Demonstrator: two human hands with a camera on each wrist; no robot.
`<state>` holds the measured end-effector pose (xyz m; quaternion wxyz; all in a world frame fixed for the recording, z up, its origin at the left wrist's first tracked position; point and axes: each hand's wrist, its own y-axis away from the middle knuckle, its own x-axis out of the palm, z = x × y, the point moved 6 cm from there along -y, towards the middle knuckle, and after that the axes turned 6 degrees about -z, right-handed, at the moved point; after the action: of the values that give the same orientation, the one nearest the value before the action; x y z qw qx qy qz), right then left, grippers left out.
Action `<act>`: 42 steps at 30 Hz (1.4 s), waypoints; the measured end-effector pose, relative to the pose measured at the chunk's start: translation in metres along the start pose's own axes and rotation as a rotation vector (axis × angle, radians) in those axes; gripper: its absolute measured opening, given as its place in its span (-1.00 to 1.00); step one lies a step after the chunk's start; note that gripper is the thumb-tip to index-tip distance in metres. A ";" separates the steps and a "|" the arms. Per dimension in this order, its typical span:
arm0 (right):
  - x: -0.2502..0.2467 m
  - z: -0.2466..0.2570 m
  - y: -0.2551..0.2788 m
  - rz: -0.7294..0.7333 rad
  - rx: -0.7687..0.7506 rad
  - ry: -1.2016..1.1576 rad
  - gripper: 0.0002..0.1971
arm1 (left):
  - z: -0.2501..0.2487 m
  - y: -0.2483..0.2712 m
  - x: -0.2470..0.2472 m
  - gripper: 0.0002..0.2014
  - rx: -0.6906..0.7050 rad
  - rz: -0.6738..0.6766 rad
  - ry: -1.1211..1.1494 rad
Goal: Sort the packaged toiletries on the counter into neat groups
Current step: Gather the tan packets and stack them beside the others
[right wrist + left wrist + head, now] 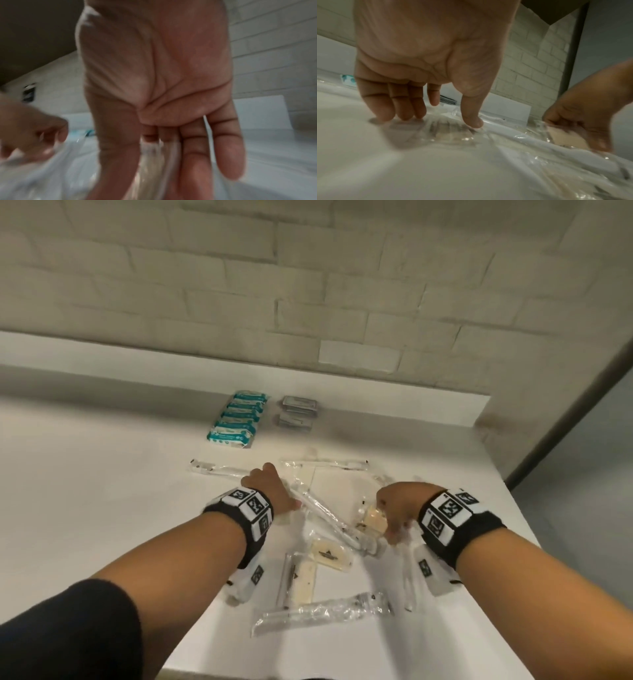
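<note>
Clear-wrapped toiletries lie scattered on the white counter (102,474). My left hand (269,486) reaches down onto a crinkled clear packet (436,135); its straight fingers (385,108) and thumb touch the wrapper. A long wrapped toothbrush (329,522) runs out from under that hand. My right hand (397,508) pinches a beige bar in clear wrap (371,520), seen between thumb and fingers in the right wrist view (154,162). A second beige bar (330,554) lies just in front.
A row of teal packets (236,419) and a stack of grey packets (298,410) sit against the back ledge. More wrapped toothbrushes lie at the left (219,469), back (329,465) and front (322,611). The counter ends close on the right and front.
</note>
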<state>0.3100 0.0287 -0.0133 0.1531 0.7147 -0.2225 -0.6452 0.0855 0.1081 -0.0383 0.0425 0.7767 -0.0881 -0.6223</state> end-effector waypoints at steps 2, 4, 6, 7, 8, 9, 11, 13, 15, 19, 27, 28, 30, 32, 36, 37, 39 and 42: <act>0.011 -0.001 0.001 -0.058 -0.038 -0.058 -0.37 | -0.006 0.001 0.002 -0.12 -0.012 -0.016 0.021; 0.018 0.006 0.002 -0.160 -0.104 -0.132 -0.28 | -0.008 0.003 0.007 -0.06 -0.045 0.009 0.101; 0.022 0.009 0.001 -0.241 -0.164 -0.109 -0.25 | -0.003 0.008 0.011 0.01 -0.105 0.041 0.200; 0.021 0.009 0.001 -0.258 -0.173 -0.105 -0.26 | 0.000 0.010 0.011 0.02 -0.133 0.045 0.256; 0.021 0.009 0.001 -0.255 -0.181 -0.111 -0.27 | 0.005 0.014 0.011 0.03 -0.161 0.043 0.304; 0.021 0.009 0.000 -0.244 -0.178 -0.114 -0.29 | 0.008 0.017 0.011 0.04 -0.182 0.039 0.337; 0.022 0.010 0.000 -0.241 -0.196 -0.104 -0.32 | 0.017 0.025 0.011 0.03 -0.230 0.023 0.360; 0.020 0.015 0.002 -0.268 -0.236 -0.076 -0.40 | 0.026 0.035 0.009 -0.08 -0.272 -0.007 0.392; 0.020 0.015 0.005 -0.247 -0.236 -0.092 -0.48 | 0.032 0.042 0.003 -0.22 -0.284 -0.046 0.454; 0.008 0.010 0.006 -0.207 -0.186 -0.046 -0.60 | 0.029 0.065 -0.013 -0.34 -0.243 -0.043 0.541; -0.021 0.067 0.026 -0.186 -0.338 -0.644 -0.70 | -0.019 0.119 0.002 -0.37 -0.028 0.164 0.122; -0.012 0.075 0.028 -0.149 -0.349 -0.576 -0.73 | -0.019 0.122 0.007 -0.37 -0.033 0.165 0.083; 0.003 0.077 0.026 -0.106 -0.301 -0.438 -0.76 | -0.016 0.129 0.015 -0.31 -0.063 0.170 0.029; 0.011 0.070 0.024 -0.097 -0.233 -0.279 -0.66 | -0.012 0.132 0.022 -0.26 -0.102 0.161 0.017; 0.016 0.071 0.032 -0.131 -0.253 -0.211 -0.61 | -0.014 0.133 0.028 -0.21 -0.128 0.149 0.078; 0.017 0.075 0.036 -0.164 -0.284 -0.247 -0.62 | -0.015 0.133 0.028 -0.20 -0.132 0.153 0.100; 0.023 0.080 0.043 -0.240 -0.314 -0.275 -0.55 | -0.016 0.132 0.031 -0.15 -0.145 0.168 0.136; 0.032 0.083 0.044 -0.223 -0.277 -0.327 -0.35 | -0.015 0.129 0.032 -0.10 -0.158 0.180 0.180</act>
<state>0.2246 -0.0202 -0.0285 0.1393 0.5929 -0.0734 -0.7898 0.0963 -0.0249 -0.0435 0.1667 0.8126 -0.1041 -0.5487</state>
